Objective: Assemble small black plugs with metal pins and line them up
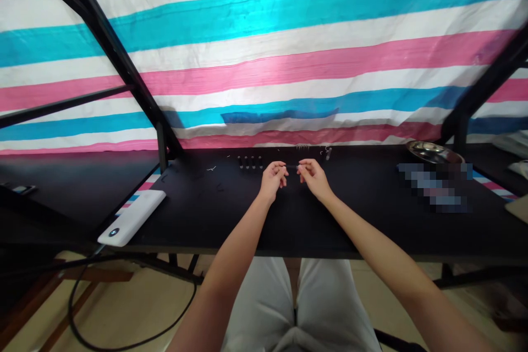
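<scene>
My left hand point(273, 180) and my right hand point(312, 177) face each other over the black table, fingertips pinched. Between them runs a short, thin dark rod point(291, 166), held at one end by each hand; its exact kind is too small to make out. Left of my left hand, several small dark cylinders with lighter ends point(253, 163) stand in a row. Beyond my hands lies a row of small greyish pieces point(302, 147). A small greyish cylinder point(329, 154) is to the right of them, with thin white scraps nearby.
A white power bank-like block point(134, 217) with a cable lies at the table's point(198, 220) left end. At the right are a shiny metal dish point(435, 152) and a blurred-out patch. Black metal frame bars point(124, 69) and a striped sheet point(264, 60) rise behind.
</scene>
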### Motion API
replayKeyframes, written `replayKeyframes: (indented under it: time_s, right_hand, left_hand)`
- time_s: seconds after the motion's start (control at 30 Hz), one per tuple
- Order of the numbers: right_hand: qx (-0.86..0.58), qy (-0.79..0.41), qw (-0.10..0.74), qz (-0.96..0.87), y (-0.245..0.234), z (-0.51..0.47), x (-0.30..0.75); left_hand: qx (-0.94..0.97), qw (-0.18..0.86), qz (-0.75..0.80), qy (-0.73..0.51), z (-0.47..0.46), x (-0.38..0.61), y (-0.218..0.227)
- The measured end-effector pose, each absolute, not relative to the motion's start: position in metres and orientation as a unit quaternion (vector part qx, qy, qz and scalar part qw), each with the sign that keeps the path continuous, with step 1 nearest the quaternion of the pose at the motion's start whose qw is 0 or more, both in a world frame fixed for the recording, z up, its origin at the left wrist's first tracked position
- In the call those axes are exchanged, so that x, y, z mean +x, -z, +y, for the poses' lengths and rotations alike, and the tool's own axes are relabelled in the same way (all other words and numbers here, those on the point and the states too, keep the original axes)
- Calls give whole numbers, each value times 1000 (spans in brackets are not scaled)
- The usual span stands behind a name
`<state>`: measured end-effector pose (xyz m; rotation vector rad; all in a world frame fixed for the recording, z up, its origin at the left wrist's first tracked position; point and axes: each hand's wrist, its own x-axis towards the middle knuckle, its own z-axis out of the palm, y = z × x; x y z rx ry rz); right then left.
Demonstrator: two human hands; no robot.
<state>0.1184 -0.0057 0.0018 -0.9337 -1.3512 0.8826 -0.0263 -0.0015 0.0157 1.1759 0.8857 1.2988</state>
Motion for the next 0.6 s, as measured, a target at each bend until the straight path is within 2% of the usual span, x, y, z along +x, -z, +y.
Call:
replayKeyframes:
  time_s: [0.6]
  right_hand:
    - [-468, -311, 638, -527, -5, -3, 132]
  left_hand:
    - [460, 517, 440, -573, 4, -30, -12]
